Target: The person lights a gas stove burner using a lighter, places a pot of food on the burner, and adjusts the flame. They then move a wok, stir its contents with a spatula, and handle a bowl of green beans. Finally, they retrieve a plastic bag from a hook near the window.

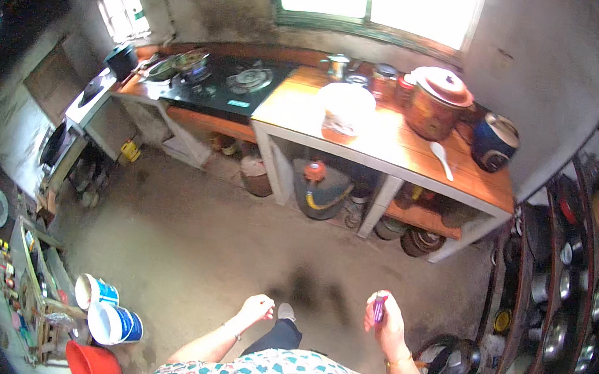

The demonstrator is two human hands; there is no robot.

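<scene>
My right hand is wrapped around a small purple cigarette lighter, held upright in front of my body over the floor. A bracelet circles that wrist. My left hand hangs a little lower and to the left, its fingers curled inward. Whether anything small is inside those fingers I cannot tell. Beyond both hands stands a tiled counter with a black gas hob at its left part. A wok sits near the hob's left burner, and the right burner is bare.
On the counter are a large lidded pot, a rice cooker and a white spoon. A gas cylinder stands underneath. Pans fill the rack at right. White buckets and a red basin stand at left.
</scene>
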